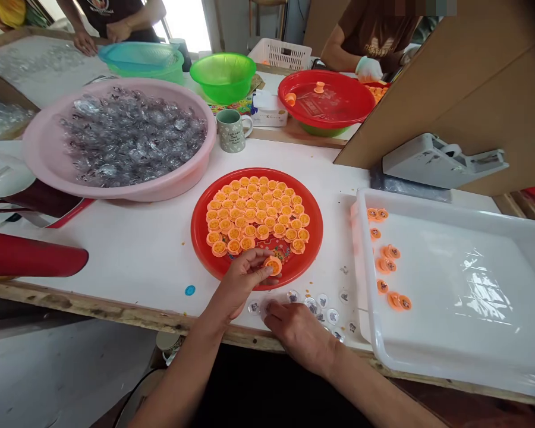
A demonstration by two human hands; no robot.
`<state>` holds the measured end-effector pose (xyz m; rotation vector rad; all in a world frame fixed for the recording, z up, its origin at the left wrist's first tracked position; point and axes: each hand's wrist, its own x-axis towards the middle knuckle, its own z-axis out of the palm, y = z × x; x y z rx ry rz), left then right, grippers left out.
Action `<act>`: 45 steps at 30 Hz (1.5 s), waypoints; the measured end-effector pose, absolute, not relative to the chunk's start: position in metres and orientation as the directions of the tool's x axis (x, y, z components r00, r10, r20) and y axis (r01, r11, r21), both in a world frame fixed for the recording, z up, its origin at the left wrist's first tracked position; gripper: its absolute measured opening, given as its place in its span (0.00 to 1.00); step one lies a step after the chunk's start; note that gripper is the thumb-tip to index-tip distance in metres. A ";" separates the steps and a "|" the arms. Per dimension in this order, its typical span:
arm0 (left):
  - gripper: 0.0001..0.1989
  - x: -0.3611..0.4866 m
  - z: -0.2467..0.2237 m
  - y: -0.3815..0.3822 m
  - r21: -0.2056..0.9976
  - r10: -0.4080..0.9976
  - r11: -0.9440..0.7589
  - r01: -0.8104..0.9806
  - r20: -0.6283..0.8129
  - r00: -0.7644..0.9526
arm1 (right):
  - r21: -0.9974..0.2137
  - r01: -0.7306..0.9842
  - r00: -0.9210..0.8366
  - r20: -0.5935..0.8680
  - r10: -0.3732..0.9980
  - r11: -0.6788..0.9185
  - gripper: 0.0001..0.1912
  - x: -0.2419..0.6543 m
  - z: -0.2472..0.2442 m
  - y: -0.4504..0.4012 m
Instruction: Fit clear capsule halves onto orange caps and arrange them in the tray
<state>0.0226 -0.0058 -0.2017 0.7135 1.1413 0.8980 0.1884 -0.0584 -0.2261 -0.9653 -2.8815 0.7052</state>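
Left hand (245,272) pinches an orange cup (273,266) between thumb and fingers, over the near part of the red tray (198,238); I see a small, round piece with a yellow-orange inside. My right hand (296,333) reaches down among clear discs (332,315) with dark prints, and I can't tell whether its curled fingers grip one. Beneath is a white counter (138,255) with a rough wooden edge. Similar cups (250,213) crowd the tray. To the right, a white tub (428,356), cut off by my view, holds a few orange pieces (387,264). Beyond, a pink basin (169,187) of clear pieces (138,139) stands beside a green mug (230,134). Across the room are two people, only partly visible.
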 end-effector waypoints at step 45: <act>0.15 0.016 -0.195 -0.001 0.771 0.849 0.523 -0.364 -0.507 0.145 | -0.301 0.672 -0.720 -0.049 0.692 0.677 0.08 0.184 -0.233 -0.059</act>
